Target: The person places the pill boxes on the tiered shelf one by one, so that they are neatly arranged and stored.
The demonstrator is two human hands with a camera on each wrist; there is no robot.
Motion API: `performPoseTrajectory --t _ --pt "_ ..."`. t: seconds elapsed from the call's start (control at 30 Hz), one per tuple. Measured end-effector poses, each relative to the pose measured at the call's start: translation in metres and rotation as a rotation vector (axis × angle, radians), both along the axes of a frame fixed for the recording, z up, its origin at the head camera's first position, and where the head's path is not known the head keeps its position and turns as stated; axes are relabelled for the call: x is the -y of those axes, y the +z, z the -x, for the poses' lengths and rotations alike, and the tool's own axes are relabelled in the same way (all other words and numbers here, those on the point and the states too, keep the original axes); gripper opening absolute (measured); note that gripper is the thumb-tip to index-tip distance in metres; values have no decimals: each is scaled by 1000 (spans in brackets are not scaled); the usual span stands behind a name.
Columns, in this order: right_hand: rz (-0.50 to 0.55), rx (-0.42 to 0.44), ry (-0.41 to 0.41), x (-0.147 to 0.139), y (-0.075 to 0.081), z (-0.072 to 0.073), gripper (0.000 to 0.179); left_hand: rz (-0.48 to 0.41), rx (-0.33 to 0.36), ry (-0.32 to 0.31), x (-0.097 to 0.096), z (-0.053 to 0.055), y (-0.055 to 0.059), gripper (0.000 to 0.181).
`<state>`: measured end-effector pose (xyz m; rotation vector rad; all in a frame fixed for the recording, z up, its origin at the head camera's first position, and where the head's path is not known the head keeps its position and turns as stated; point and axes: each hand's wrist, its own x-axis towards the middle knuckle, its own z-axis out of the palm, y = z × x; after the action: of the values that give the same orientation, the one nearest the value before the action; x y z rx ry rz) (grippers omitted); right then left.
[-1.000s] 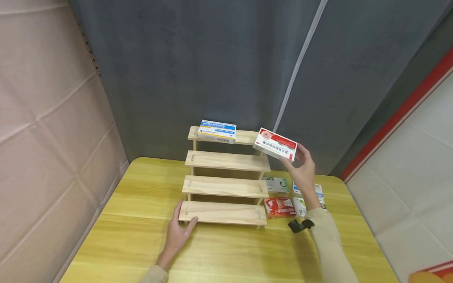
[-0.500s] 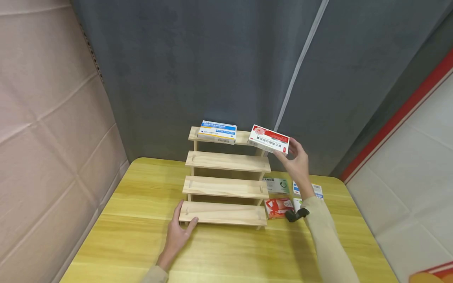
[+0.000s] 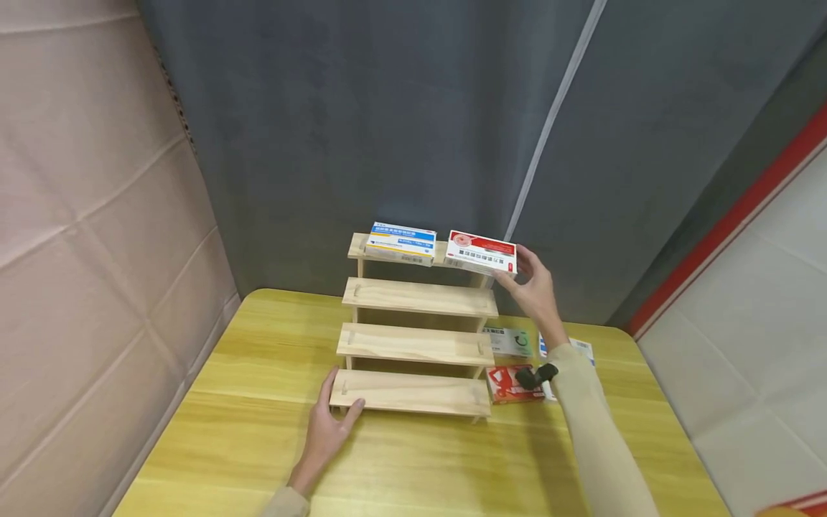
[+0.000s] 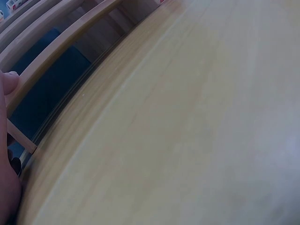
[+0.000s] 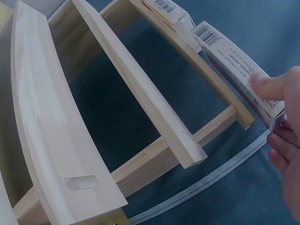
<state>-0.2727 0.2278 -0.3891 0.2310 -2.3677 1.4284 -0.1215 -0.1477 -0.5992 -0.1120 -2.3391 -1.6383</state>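
Note:
A stepped wooden display shelf (image 3: pixel 416 343) stands on the table. My left hand (image 3: pixel 326 427) grips the left end of its lowest step, thumb at the front edge; in the left wrist view that thumb (image 4: pixel 10 82) lies against the wood. My right hand (image 3: pixel 536 291) pinches the right end of a red and white medicine box (image 3: pixel 481 253), held at the right part of the top step. Whether the box rests fully on the wood I cannot tell. To its left, a blue and white medicine box (image 3: pixel 400 243) lies flat on the same step.
Right of the shelf, a green and white box (image 3: pixel 510 341), a red box (image 3: pixel 507 386) and a blue and white box (image 3: pixel 583 350) lie on the table (image 3: pixel 226 431), partly behind my right arm. A grey curtain (image 3: pixel 362 108) hangs close behind the shelf.
My right hand has carried the red and white medicine box left and turned it more level with the top step, beside the blue and white box. My left hand keeps its grip.

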Motion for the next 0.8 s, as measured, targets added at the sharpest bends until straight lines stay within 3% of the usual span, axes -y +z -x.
performPoseTrajectory --t 0.63,0.8 --pt "-11 84 124 3 7 19 75 6 10 1 0 -1 2 84" --pt "-25 103 149 13 21 9 72 9 13 -2 1 -3 3 83"
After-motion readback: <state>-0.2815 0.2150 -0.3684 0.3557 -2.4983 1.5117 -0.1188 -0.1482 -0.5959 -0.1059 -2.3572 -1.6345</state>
